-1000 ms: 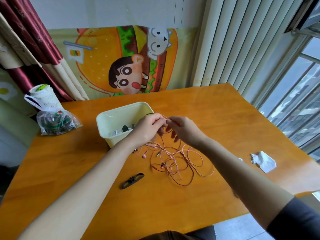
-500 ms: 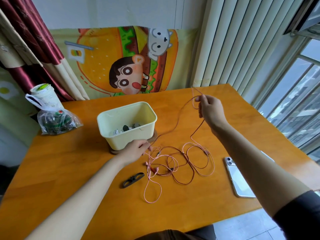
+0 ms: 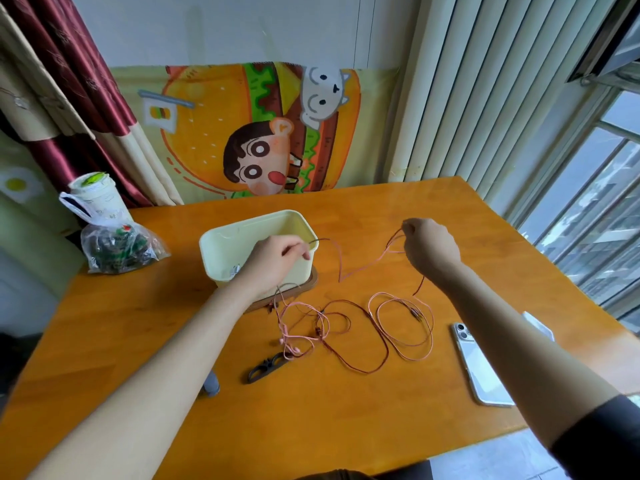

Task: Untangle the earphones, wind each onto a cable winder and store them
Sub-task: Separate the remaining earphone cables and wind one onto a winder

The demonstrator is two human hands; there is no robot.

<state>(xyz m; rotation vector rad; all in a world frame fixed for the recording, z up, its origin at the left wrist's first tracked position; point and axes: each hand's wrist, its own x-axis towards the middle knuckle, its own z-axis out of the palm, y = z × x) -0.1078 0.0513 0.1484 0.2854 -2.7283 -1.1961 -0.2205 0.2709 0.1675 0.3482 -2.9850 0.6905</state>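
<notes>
Pink and dark-red earphone cables (image 3: 349, 327) lie tangled in loops on the orange table (image 3: 346, 410). My left hand (image 3: 277, 259), raised in front of the pale yellow bin (image 3: 242, 237), pinches a cable end near the bin's right rim. My right hand (image 3: 429, 249) pinches a cable loop lifted above the table to the right. A strand sags between the two hands. A black cable winder (image 3: 266, 368) lies on the table below the tangle, touching a pink earbud.
The bin stands on a brown lid (image 3: 304, 289). A phone (image 3: 479, 365) lies face down at the right. A cup in a plastic bag (image 3: 110, 233) sits at the left edge. A small grey object (image 3: 211, 386) shows by my left forearm.
My left hand rose from the table to the bin's rim with a cable end. My right hand came down and nearer, still holding cable. The tangle on the table spread out.
</notes>
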